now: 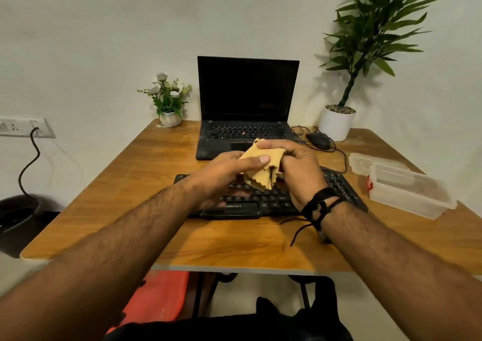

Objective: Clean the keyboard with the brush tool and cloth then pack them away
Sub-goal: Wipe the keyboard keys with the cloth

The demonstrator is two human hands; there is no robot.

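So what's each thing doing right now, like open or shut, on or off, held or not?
laptop: lid open, screen dark
cloth: crumpled, held in both hands above the keyboard
left hand: grips the cloth
right hand: pinches the cloth
keyboard: flat on the table
plastic box: open, lid off
lid: lying behind the box
mouse: untouched beside the laptop

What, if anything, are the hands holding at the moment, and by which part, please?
Both hold the yellow cloth above the keyboard: the left hand pinches its left side under the thumb, the right hand grips its upper right edge.
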